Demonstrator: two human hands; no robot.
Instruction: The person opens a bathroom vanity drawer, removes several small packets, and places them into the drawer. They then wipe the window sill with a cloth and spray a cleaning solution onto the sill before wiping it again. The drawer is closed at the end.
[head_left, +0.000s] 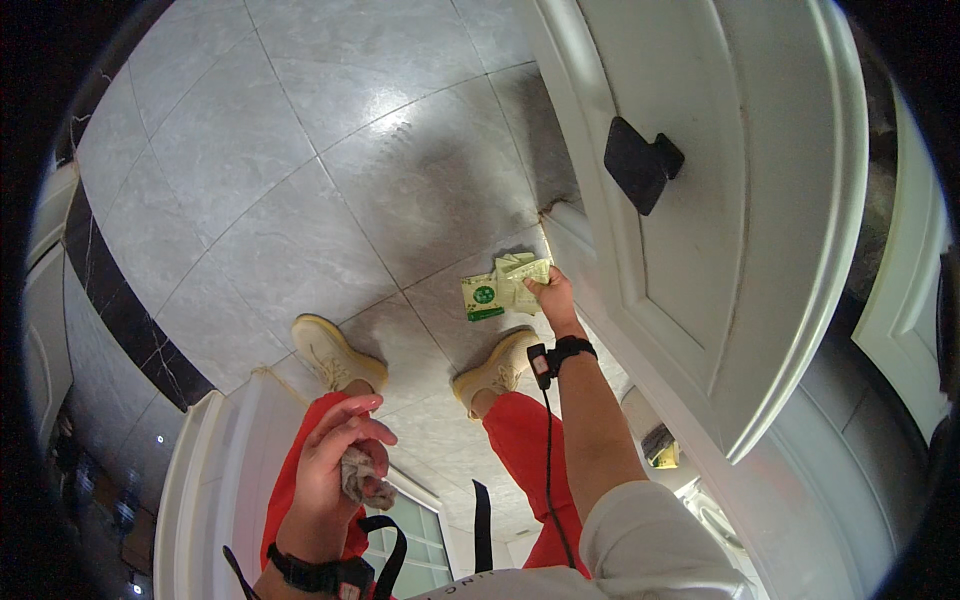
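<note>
My right hand (555, 300) reaches down near the floor beside the doorway and pinches a pale green packet (526, 281) between thumb and fingers. Next to it on the tiles lies another flat packet (482, 295), cream and green with a round dark green emblem and writing. More of the pale packets seem to overlap under my fingers; I cannot tell how many. My left hand (337, 442) is held up in front of my left leg, fingers curled around a crumpled greyish cloth (365, 480). Both wrists wear black straps with small devices.
A white panelled door (690, 247) with a black handle (641, 165) stands at my right, beside its white frame (592, 270). My beige shoes (341, 352) are on the grey floor tiles (360, 172). A dark marble strip (127, 307) runs along the left. A black cable (549, 465) hangs from my right wrist.
</note>
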